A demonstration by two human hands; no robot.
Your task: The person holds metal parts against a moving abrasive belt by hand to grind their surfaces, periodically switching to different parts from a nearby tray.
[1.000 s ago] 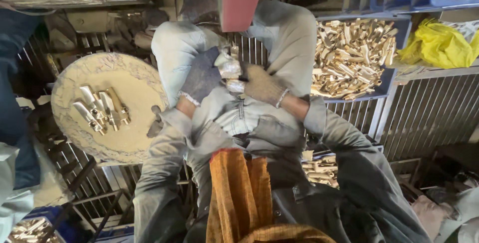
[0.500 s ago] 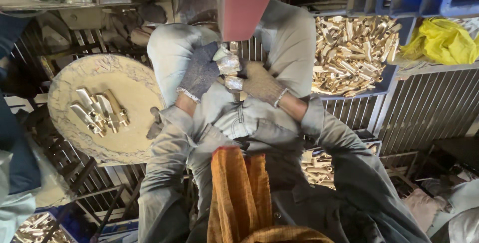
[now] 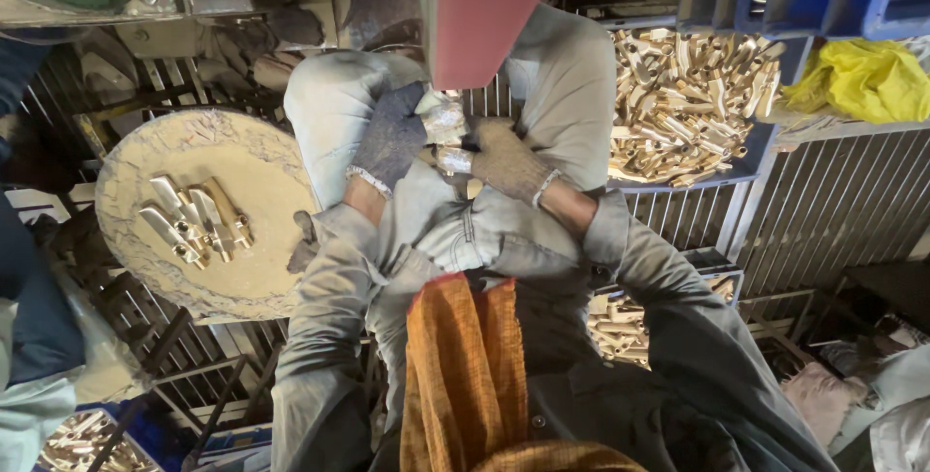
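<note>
My left hand (image 3: pixel 389 135), in a dark grey knit glove, and my right hand (image 3: pixel 506 160), in a tan glove, meet between my knees. Together they grip a small shiny metal piece (image 3: pixel 446 128) and hold it up against the lower edge of a red belt (image 3: pixel 481 7) that hangs down from above. My fingertips hide most of the piece. An orange cloth (image 3: pixel 465 375) lies over my lap.
A round dusty tray (image 3: pixel 199 210) at my left holds several brass pieces (image 3: pixel 194 220). A blue bin (image 3: pixel 690 94) full of brass pieces sits at my right, with a yellow cloth (image 3: pixel 862 79) beyond it. Metal grating lies underfoot, with more brass pieces (image 3: pixel 620 322) under it.
Both hands stay together on the metal piece at the belt, with only small shifts. The view has drifted slightly.
</note>
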